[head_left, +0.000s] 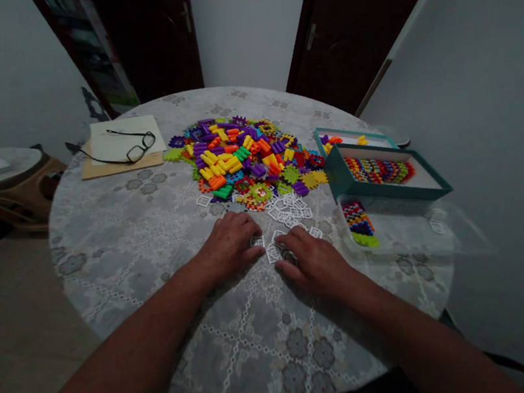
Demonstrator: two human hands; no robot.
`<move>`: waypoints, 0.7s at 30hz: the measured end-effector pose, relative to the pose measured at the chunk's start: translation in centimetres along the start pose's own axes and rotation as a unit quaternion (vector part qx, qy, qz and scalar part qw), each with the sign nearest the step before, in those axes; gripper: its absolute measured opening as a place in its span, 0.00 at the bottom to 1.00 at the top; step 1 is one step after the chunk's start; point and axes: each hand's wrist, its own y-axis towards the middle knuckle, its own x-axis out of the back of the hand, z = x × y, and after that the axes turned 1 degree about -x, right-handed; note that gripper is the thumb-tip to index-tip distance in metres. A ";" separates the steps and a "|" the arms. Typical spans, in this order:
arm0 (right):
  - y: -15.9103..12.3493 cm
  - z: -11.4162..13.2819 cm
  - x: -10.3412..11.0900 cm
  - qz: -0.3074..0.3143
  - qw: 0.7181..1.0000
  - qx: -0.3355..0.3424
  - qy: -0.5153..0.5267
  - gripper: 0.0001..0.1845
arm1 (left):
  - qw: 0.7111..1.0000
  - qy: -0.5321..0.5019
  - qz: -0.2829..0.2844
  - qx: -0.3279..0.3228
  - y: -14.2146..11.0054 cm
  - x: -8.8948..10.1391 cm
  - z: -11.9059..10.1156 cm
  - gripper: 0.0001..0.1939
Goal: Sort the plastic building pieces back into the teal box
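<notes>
My left hand rests low over the table, thumb and curled fingers around a small white lattice plastic piece. Close on its right, my right hand has its thumb and fingers bent about another white lattice piece; the palm side is hidden. More flat white lattice pieces lie loosely piled just beyond my fingers. Behind them spreads a large heap of coloured plastic building pieces, with gear-edged plates and ribbed connectors in purple, yellow, orange and green.
To the right, a teal box holds rows of coloured pieces, with its lid behind. Nearer stands a clear plastic container with stacked pieces. Glasses lie on paper and a board at the far left. A patterned cloth covers the round table.
</notes>
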 end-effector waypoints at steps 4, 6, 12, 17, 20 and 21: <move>1.0 0.9 0.6 0.027 0.999 -0.009 -0.031 0.14 | 1.000 -0.013 -0.003 0.000 0.2 -0.2 -0.1 0.11; 1.7 1.3 1.0 0.038 0.999 -0.012 -0.032 0.13 | 1.000 -0.021 -0.015 -0.001 0.2 -0.5 -0.2 0.10; 3.2 0.6 1.5 0.035 0.998 0.003 0.046 0.13 | 0.997 -0.069 -0.013 0.025 0.2 -1.2 0.2 0.07; 2.5 0.1 0.3 -0.014 0.992 0.023 0.120 0.15 | 0.989 -0.139 -0.019 0.053 0.5 -0.5 0.3 0.17; 2.3 0.2 -0.3 -0.043 0.987 0.036 0.148 0.12 | 0.979 -0.184 -0.032 0.079 1.0 0.0 0.3 0.18; 2.4 0.2 -0.4 -0.052 0.985 0.046 0.160 0.11 | 0.975 -0.199 -0.037 0.088 1.1 0.2 0.2 0.18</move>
